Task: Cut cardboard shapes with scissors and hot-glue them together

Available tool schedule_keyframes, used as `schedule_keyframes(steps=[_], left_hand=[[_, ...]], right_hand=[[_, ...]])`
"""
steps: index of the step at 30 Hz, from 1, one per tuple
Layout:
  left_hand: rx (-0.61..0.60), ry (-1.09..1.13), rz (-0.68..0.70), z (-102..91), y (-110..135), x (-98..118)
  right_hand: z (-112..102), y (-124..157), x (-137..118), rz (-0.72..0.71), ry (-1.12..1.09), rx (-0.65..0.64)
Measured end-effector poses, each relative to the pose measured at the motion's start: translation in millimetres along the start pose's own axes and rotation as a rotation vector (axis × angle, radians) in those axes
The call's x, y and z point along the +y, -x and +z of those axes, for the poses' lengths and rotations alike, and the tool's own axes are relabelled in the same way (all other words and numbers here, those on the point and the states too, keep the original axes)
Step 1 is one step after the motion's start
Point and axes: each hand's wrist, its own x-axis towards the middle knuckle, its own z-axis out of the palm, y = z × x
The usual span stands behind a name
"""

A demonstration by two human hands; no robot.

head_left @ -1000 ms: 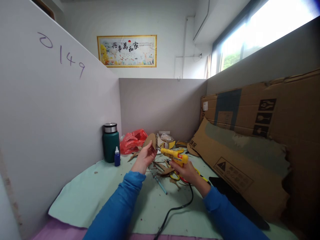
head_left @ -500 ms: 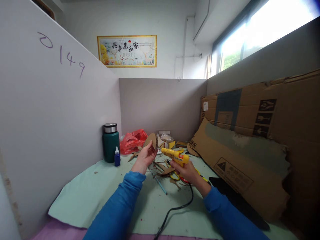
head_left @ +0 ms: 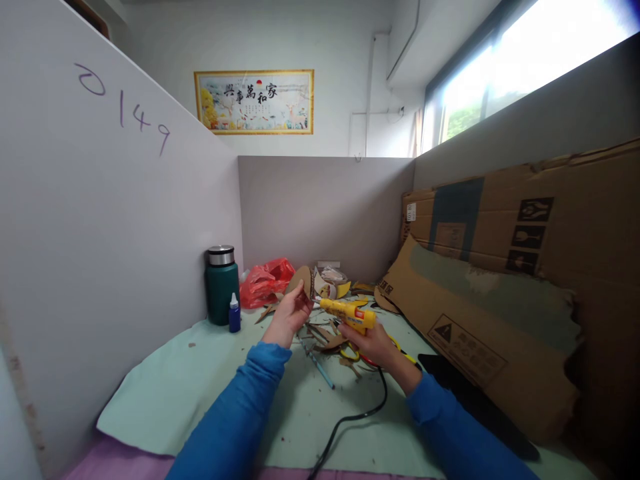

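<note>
My left hand (head_left: 293, 311) is closed on a rounded piece of cardboard (head_left: 300, 279), held up on edge above the table. In my right hand (head_left: 369, 341) is a yellow hot glue gun (head_left: 347, 312), pointing left. Its nozzle is at the cardboard's right edge, close to my left fingertips; whether it touches I cannot tell. A black cord (head_left: 345, 420) runs from below my right hand toward the front. Under both hands lie cardboard scraps (head_left: 327, 339), a light-blue pen (head_left: 321, 371) and scissors with yellow handles (head_left: 350, 352), partly hidden by my right hand.
A green bottle (head_left: 223, 287) and a small blue squeeze bottle (head_left: 235, 313) stand at the left. Behind my left hand is a red plastic bag (head_left: 267, 281). Large cardboard sheets (head_left: 480, 313) lean along the right partition. A pale green cloth (head_left: 200, 393) covers the table.
The glue gun has shifted slightly left along the cardboard's edge, its nozzle a little lower. My left hand and the cardboard have hardly moved.
</note>
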Motion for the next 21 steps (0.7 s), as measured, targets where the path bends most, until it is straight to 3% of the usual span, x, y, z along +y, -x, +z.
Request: schedule_keyframes(steps=[6, 14, 21], left_hand=[[-0.027, -0.046, -0.02, 0.5, 2.6, -1.4], [-0.006, -0.016, -0.003, 1.1, 1.1, 0.6], [-0.031, -0.054, -0.023, -0.5, 1.0, -1.4]], right_hand=[[0.1, -0.3, 1.2, 0.075, 0.047, 0.056], [1.9, -0.1, -7.5, 0.013, -0.032, 0.041], [0.6, -0.7, -4.9, 0.019, 0.031, 0.091]])
